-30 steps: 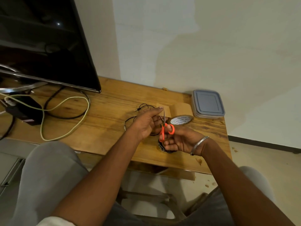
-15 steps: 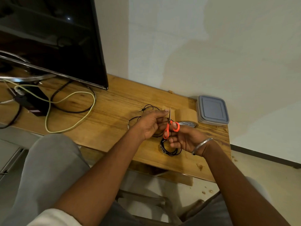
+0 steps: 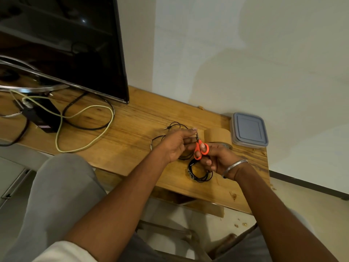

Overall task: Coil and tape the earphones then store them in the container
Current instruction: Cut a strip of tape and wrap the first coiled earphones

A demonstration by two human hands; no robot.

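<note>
A: Hands?
B: R hand grips scissors, L hand pinches tape end; coiled earphones on worktop beside R hand.
A: Risk?
B: Cut tape could curl, stick to itself; blades near L fingers.

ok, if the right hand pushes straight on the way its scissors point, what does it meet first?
The brown tape strip, which the left hand pinches just ahead of the scissors in the right hand. Depth is unclear; the blades may already touch it.

orange scissors, black earphones, grey container
</note>
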